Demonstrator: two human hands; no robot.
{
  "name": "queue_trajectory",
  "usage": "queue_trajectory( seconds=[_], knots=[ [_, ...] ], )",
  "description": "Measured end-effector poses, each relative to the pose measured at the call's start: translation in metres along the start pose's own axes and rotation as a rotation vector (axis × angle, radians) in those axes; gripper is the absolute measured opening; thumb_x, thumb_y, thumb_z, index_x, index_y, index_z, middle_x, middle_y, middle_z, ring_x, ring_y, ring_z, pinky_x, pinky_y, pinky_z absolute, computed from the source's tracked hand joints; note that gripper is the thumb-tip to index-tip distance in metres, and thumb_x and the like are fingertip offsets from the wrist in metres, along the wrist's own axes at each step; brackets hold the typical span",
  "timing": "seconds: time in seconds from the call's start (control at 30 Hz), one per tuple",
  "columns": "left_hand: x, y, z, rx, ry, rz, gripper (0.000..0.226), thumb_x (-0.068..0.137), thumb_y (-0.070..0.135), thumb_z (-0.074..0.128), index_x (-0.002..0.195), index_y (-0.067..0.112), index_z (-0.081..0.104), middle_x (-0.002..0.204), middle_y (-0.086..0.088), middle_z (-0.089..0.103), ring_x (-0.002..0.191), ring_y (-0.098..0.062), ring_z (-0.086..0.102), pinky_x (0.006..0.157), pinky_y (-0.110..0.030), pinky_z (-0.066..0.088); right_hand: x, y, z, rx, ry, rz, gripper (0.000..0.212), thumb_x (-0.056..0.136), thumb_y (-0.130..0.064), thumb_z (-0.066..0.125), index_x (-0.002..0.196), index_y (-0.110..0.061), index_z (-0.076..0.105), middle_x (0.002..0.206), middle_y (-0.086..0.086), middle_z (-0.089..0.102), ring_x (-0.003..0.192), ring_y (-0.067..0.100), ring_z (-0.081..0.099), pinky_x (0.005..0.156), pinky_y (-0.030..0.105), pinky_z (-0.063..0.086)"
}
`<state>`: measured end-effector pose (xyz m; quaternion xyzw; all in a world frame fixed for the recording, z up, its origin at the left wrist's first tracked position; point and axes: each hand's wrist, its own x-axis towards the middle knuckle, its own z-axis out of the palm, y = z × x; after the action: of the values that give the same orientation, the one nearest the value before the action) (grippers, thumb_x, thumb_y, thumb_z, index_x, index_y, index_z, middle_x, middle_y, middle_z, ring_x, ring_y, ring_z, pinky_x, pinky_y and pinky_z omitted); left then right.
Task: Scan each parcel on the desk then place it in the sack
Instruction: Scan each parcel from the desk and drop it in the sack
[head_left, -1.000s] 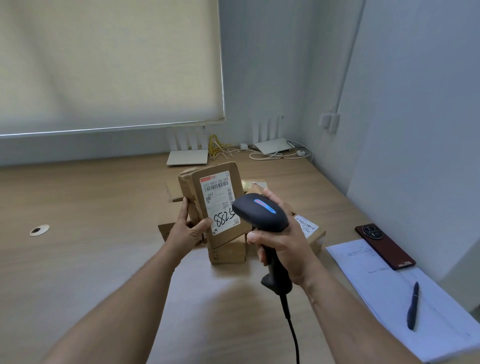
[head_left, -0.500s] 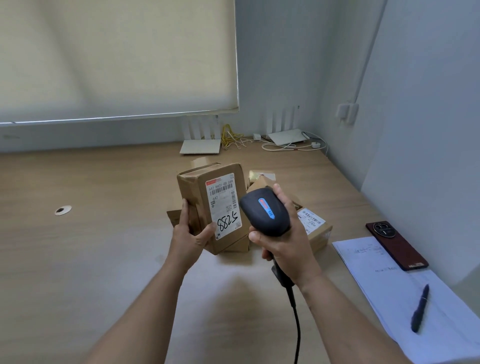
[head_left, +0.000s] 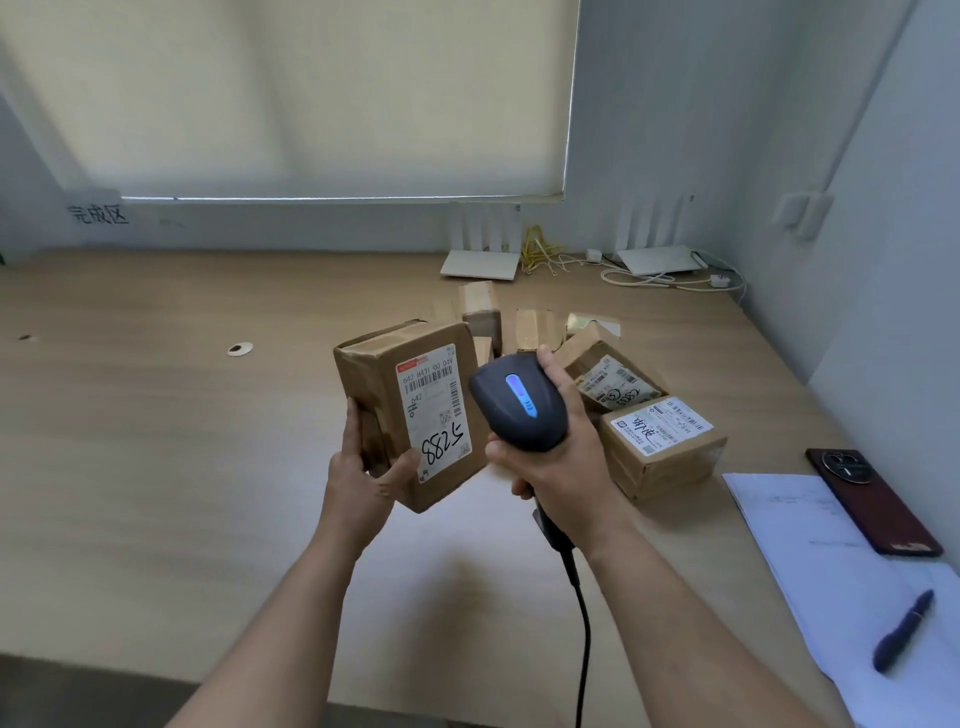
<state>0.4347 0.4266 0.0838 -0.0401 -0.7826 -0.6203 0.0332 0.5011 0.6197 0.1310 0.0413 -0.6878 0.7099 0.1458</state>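
The head view looks down on a wooden worktop (head_left: 156, 467) set in a corner under a drawn blind (head_left: 291, 98). The left hand (head_left: 363, 483) holds a brown parcel (head_left: 410, 410) up off the worktop, tilted, its white label (head_left: 434, 410) facing the camera with barcodes and the handwritten number 5288. The left fingers (head_left: 353, 431) lie along the parcel's left side and the thumb presses the front near the label's lower corner, so the parcel is pinched between them. The right hand (head_left: 561, 457) grips a black scanner (head_left: 519, 402) just right of the parcel, its fingers curled round the handle and the thumb across the base of the head. A blue light glows on top of the scanner. Its black cable (head_left: 582, 623) hangs down toward the near edge.

Behind and right of the hands lies a pile (head_left: 623, 395) of more brown parcels on the worktop, two of them with labels up. Further right are a sheet of paper (head_left: 810, 551), a dark pen (head_left: 901, 631) lying on it, and a dark red phone (head_left: 872, 509) face down, partly on the paper. At the back stand two white routers (head_left: 483, 260) with yellow and white cables between them. A small round grommet (head_left: 239, 348) sits in the worktop at left. Black characters (head_left: 97, 213) are written on the wall at far left.
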Motion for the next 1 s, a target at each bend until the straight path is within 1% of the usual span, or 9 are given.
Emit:
queue_trajectory(
  seconds=[0.07,0.13,0.3,0.53,0.63,0.73,0.83,0.93,1.0],
  knots=[
    [-0.009,-0.002,-0.016,-0.016,0.021,0.004,0.089,0.087,0.013,0.068,0.147,0.048,0.012,0.111,0.016,0.063,0.101,0.000,0.059,0.082,-0.020,0.044,-0.007,-0.002,0.014,-0.001,-0.022,0.003,0.096,0.074,0.008,0.076,0.142,-0.044,0.032,0.114,-0.018,0.055,0.076,0.009,0.061,0.050,0.026,0.050],
    [-0.020,-0.003,-0.034,-0.027,0.042,0.017,0.088,0.087,0.013,0.067,0.146,0.048,0.013,0.111,0.015,0.063,0.098,0.005,0.059,0.075,-0.011,0.044,-0.015,-0.005,0.030,0.008,-0.036,0.005,0.096,0.074,0.008,0.076,0.143,-0.043,0.032,0.109,-0.025,0.056,0.076,0.010,0.061,0.050,0.026,0.050],
    [-0.060,-0.009,-0.094,-0.044,0.114,0.031,0.084,0.087,0.013,0.067,0.137,0.057,0.016,0.106,0.020,0.062,0.096,0.007,0.058,0.072,-0.008,0.044,-0.044,-0.014,0.088,0.016,-0.102,0.001,0.096,0.074,0.008,0.076,0.130,-0.057,0.033,0.122,-0.002,0.052,0.074,0.013,0.058,0.050,0.025,0.049],
    [-0.125,-0.026,-0.205,-0.038,0.265,0.044,0.080,0.087,0.013,0.067,0.124,0.064,0.018,0.101,0.031,0.059,0.086,0.022,0.057,0.065,-0.001,0.044,-0.096,-0.028,0.192,0.038,-0.253,-0.012,0.095,0.074,0.008,0.076,0.133,-0.051,0.033,0.122,-0.018,0.051,0.087,0.019,0.062,0.049,0.025,0.050],
    [-0.152,-0.035,-0.251,-0.047,0.341,0.046,0.080,0.087,0.012,0.068,0.129,0.060,0.020,0.104,0.030,0.059,0.089,0.021,0.057,0.072,-0.003,0.046,-0.114,-0.031,0.238,0.072,-0.304,-0.016,0.095,0.072,0.011,0.076,0.129,-0.054,0.037,0.121,-0.020,0.053,0.087,0.019,0.064,0.047,0.027,0.050],
    [-0.177,-0.045,-0.296,-0.072,0.402,0.042,0.086,0.083,0.015,0.072,0.140,0.053,0.020,0.113,0.024,0.062,0.100,0.013,0.060,0.090,-0.016,0.047,-0.134,-0.031,0.283,0.115,-0.342,-0.008,0.096,0.071,0.013,0.076,0.129,-0.055,0.040,0.114,-0.021,0.059,0.080,0.016,0.064,0.045,0.026,0.047],
    [-0.200,-0.051,-0.335,-0.055,0.452,0.055,0.089,0.076,0.025,0.075,0.142,0.048,0.021,0.108,0.025,0.064,0.100,0.011,0.061,0.085,-0.009,0.046,-0.151,-0.030,0.324,0.171,-0.388,-0.001,0.095,0.071,0.014,0.077,0.131,-0.051,0.041,0.110,-0.022,0.063,0.076,0.008,0.063,0.048,0.018,0.046],
    [-0.219,-0.059,-0.370,-0.039,0.531,0.048,0.090,0.081,0.017,0.076,0.148,0.039,0.020,0.105,0.031,0.059,0.094,0.020,0.057,0.088,-0.008,0.044,-0.161,-0.027,0.362,0.177,-0.454,-0.023,0.096,0.069,0.010,0.081,0.133,-0.051,0.043,0.124,-0.014,0.059,0.086,0.011,0.063,0.059,0.013,0.048],
    [-0.229,-0.064,-0.393,-0.029,0.574,0.021,0.095,0.077,0.028,0.078,0.146,0.043,0.015,0.103,0.037,0.055,0.093,0.025,0.053,0.094,-0.014,0.041,-0.164,-0.026,0.388,0.168,-0.497,-0.026,0.096,0.069,0.006,0.083,0.134,-0.052,0.042,0.124,-0.017,0.059,0.086,0.011,0.063,0.059,0.013,0.049]
  ],
)
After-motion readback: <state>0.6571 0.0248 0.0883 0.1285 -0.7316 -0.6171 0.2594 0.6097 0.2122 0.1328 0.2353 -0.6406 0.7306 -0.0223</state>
